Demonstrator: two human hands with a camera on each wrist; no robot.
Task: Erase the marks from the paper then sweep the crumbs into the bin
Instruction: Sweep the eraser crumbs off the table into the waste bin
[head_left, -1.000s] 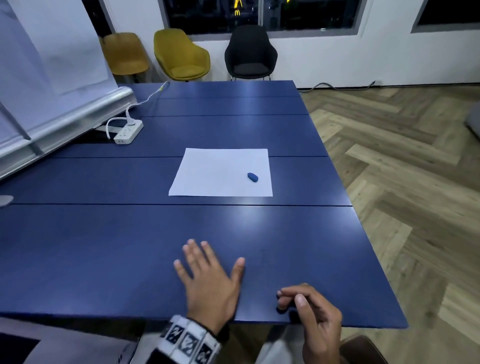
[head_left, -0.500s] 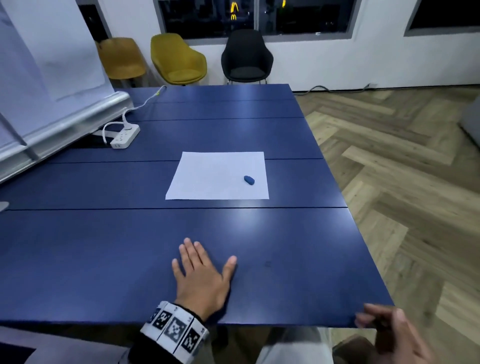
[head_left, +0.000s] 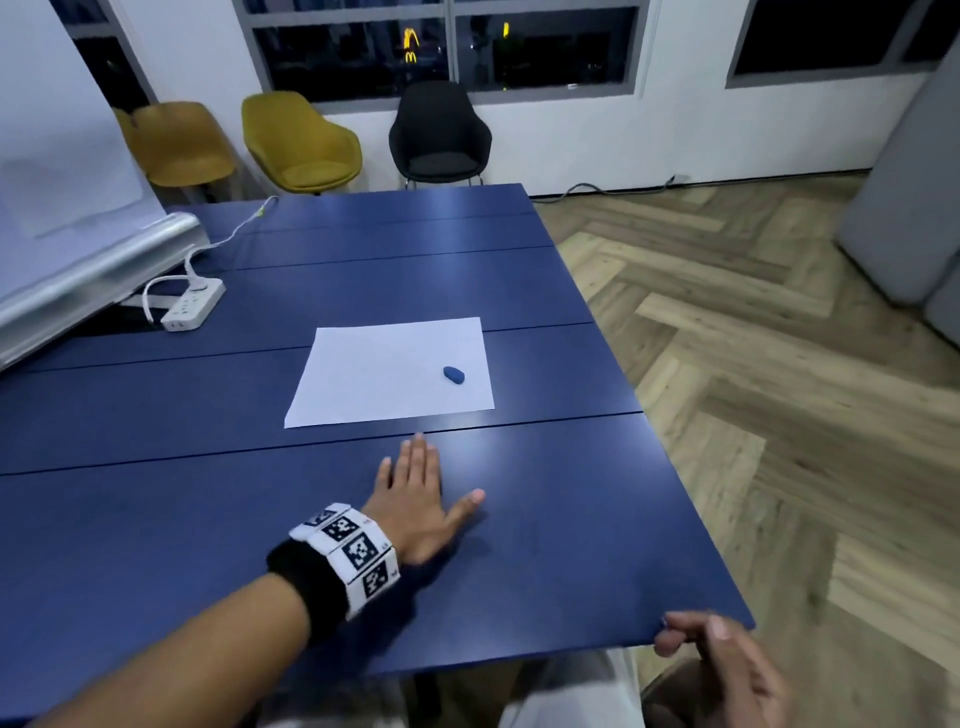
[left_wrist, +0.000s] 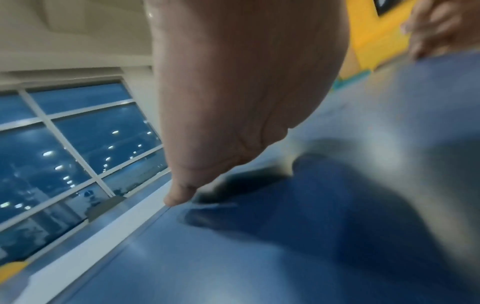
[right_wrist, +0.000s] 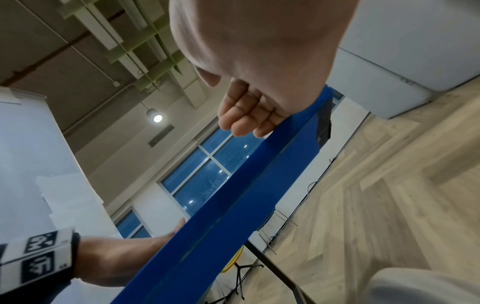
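Well ahead of the flat left hand (head_left: 415, 499), the eraser (head_left: 453, 374) lies on the paper (head_left: 384, 371), near its right edge, long axis slanting from far-left to near-right. That hand's fingers are straight on the blue table (head_left: 156, 545), holding nothing. The right hand (head_left: 722, 660) hangs at the table's near right corner, fingers loosely curled (empty, as its wrist view shows). Only the head view shows paper and eraser. A power strip (head_left: 189, 309) sits far left of the hand.

head cam high; wrist cams close
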